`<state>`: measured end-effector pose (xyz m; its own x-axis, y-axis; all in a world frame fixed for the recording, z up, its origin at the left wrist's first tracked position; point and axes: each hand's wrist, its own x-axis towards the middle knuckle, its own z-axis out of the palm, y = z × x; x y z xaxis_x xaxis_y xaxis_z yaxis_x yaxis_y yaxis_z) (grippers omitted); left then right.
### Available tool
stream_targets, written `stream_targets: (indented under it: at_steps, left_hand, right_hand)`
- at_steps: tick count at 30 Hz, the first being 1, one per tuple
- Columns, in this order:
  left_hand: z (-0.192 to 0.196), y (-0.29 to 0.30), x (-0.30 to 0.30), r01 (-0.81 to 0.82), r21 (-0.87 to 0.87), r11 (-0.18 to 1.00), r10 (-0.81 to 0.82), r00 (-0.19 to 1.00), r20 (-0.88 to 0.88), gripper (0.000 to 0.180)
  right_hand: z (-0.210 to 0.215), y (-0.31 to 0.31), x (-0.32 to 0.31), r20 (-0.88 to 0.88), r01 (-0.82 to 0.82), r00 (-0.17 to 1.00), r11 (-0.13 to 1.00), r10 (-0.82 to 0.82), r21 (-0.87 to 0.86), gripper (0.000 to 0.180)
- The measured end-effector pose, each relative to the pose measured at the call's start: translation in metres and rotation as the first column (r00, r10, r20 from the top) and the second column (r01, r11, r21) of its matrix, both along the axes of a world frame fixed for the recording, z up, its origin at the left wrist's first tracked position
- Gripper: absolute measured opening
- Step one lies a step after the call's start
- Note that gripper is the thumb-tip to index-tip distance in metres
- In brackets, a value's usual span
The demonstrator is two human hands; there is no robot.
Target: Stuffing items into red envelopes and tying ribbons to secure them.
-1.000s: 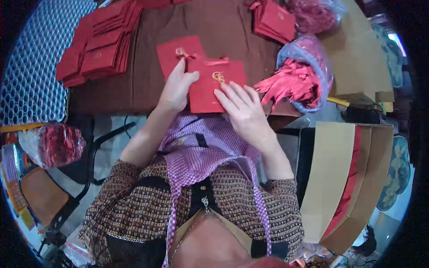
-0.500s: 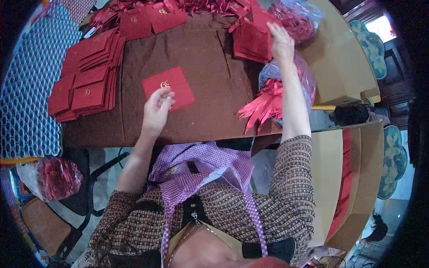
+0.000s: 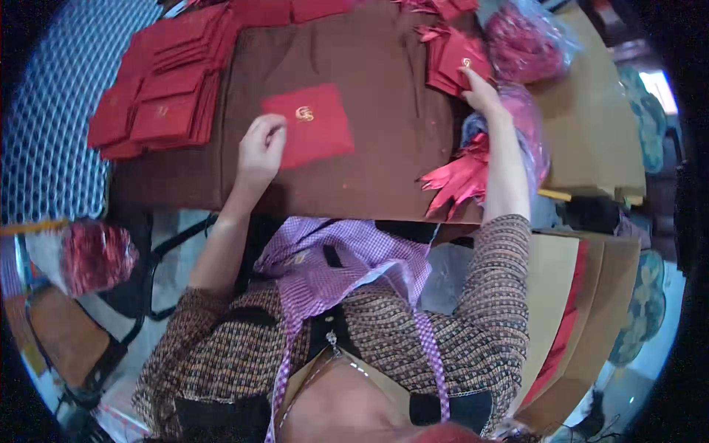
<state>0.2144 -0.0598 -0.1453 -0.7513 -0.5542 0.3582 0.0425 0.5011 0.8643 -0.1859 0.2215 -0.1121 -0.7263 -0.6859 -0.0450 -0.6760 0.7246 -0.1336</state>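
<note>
A red square envelope (image 3: 325,133) with a gold emblem lies flat on the brown cloth in front of me. At its left edge is my left hand (image 3: 261,151), fingers curled in, with nothing visible in them. My right hand (image 3: 484,96) reaches to the far right, its fingers closed on the edge of a red envelope (image 3: 459,59) with a gold emblem. That envelope lies over a pile of similar ones with ribbon ends (image 3: 434,33) sticking out. Nearer me, loose red ribbons (image 3: 461,177) spill from a clear plastic bag (image 3: 535,151) under my right forearm.
Stacks of red envelopes (image 3: 166,107) stand at the left of the cloth (image 3: 384,66). Another bag of red ribbons (image 3: 528,40) sits at the far right beside a cardboard box (image 3: 591,125). An open carton (image 3: 605,295) is at my right, a chair (image 3: 74,343) at lower left.
My right hand has drawn nearer and closed on an envelope at the right pile. The left hand has slid from over the middle envelope to its left edge. The whole view has shifted.
</note>
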Motion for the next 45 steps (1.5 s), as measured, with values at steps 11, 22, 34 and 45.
stream_targets:
  at_steps: [11,22,34,45]
  left_hand:
    - [-0.011,-0.030,-0.063,0.087,-0.613,0.785,0.129,0.945,0.299,0.038]
    - [-0.011,-0.032,-0.071,0.158,-0.748,0.645,0.228,0.894,0.386,0.057]
    - [0.032,0.008,-0.054,0.243,0.146,0.959,-0.282,0.866,0.414,0.027]
    - [0.020,0.058,-0.044,0.322,-0.001,0.947,-0.284,0.836,0.470,0.029]
  right_hand:
    - [0.040,0.013,0.023,-0.349,-0.044,0.937,0.998,0.025,-0.045,0.063]
    - [0.017,0.039,0.205,-0.057,-0.298,0.954,0.903,0.295,-0.310,0.024]
    - [-0.019,0.048,0.244,-0.142,-0.261,0.964,0.903,0.225,-0.341,0.010]
    - [0.005,-0.011,0.298,-0.042,-0.099,0.994,0.688,0.099,-0.719,0.010]
